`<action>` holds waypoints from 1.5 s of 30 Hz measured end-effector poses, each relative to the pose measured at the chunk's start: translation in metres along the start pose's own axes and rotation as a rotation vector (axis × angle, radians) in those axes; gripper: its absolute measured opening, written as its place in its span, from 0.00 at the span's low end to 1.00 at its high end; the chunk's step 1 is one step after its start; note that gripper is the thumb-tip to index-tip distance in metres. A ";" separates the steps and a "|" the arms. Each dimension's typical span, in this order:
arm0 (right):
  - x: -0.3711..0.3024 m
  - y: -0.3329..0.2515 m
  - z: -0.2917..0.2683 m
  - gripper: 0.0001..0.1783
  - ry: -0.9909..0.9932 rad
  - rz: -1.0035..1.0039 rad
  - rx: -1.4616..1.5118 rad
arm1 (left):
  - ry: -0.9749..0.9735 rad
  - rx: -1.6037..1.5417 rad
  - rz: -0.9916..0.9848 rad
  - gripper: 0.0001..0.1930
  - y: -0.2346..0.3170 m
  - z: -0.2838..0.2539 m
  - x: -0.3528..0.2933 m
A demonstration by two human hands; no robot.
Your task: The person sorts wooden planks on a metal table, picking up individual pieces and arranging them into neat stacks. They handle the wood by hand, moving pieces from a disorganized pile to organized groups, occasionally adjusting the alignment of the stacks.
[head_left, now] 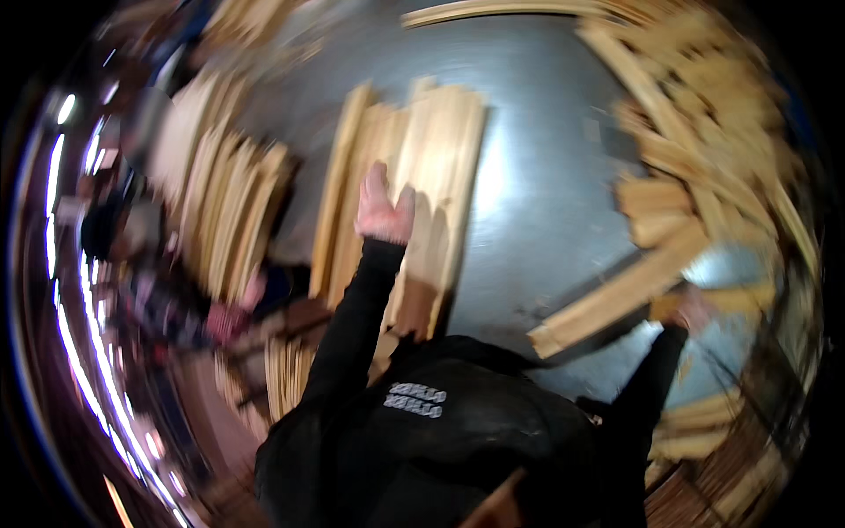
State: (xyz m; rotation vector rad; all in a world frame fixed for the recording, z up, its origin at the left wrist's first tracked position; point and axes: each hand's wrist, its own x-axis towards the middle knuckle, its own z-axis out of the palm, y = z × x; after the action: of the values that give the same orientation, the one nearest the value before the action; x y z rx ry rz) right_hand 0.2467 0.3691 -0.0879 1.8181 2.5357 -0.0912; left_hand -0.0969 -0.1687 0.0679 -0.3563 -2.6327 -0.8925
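Several boards [449, 158] are borne by the grey worktop [546, 176], left of centre. Over them the left hand [385, 211] is held, grip spread, empty; the blurred right hand's [694, 312] grip, at right, cannot be told.

Garment: black top [497, 440], seen from above.
Marking: white lettering [415, 400] on the front of the black top.
Layout: two short rows, one directly above the other, sloping slightly down to the right.
Legibility: blurred; wording cannot be read with certainty.
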 end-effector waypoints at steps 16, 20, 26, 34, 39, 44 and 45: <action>-0.275 -0.316 -0.222 0.47 -0.295 -0.354 1.433 | -0.662 0.669 -0.416 0.66 -0.116 -0.121 -0.084; -0.335 -0.381 -0.214 0.49 -0.728 -0.545 1.644 | -0.590 0.515 -0.387 0.60 -0.132 -0.133 -0.079; -0.442 -0.443 -0.165 0.38 -1.190 -0.534 1.524 | -0.501 0.142 -0.497 0.49 -0.224 -0.145 -0.074; -0.537 -0.516 -0.083 0.41 -1.175 -1.069 -0.068 | -0.679 -0.283 -0.558 0.57 -0.250 -0.177 -0.055; -0.469 -0.460 -0.120 0.26 -1.219 -1.123 0.627 | -0.641 0.362 -0.536 0.55 -0.197 -0.154 -0.064; -0.362 -0.388 -0.130 0.28 -0.594 -0.668 0.964 | -0.420 0.358 -0.414 0.54 -0.252 -0.173 -0.074; -0.332 -0.366 -0.108 0.28 -0.508 -0.666 0.900 | -0.407 0.380 -0.393 0.55 -0.269 -0.183 -0.071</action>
State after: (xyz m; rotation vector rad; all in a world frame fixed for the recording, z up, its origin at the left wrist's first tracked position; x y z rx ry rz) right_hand 0.0089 -0.0555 0.0496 0.7125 2.7024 -1.6551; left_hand -0.0803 -0.4993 0.0316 0.0956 -3.2378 -0.4280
